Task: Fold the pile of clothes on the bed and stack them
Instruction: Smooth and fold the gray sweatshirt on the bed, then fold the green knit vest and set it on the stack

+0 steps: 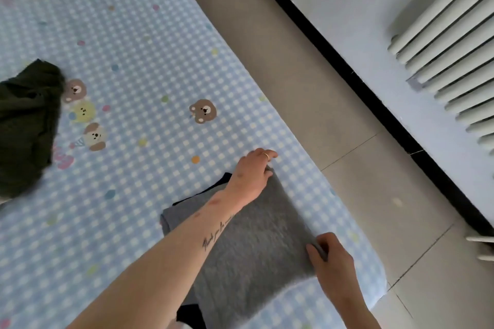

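Note:
A folded grey garment [256, 246] lies near the right edge of the bed [149, 56], on top of a folded dark garment [191, 315] whose edges show at its far and near ends. My left hand [254, 171] grips the grey garment's far corner. Pinching its right corner by the bed's edge is my right hand [334, 262]. A crumpled dark green garment [25, 125] lies unfolded at the far left of the bed.
The bed has a blue checked sheet printed with bears. A grey tiled floor [334, 120] runs along the bed's right side. Beyond it stand a pale wall with a black skirting [347, 67] and a white radiator [451, 56].

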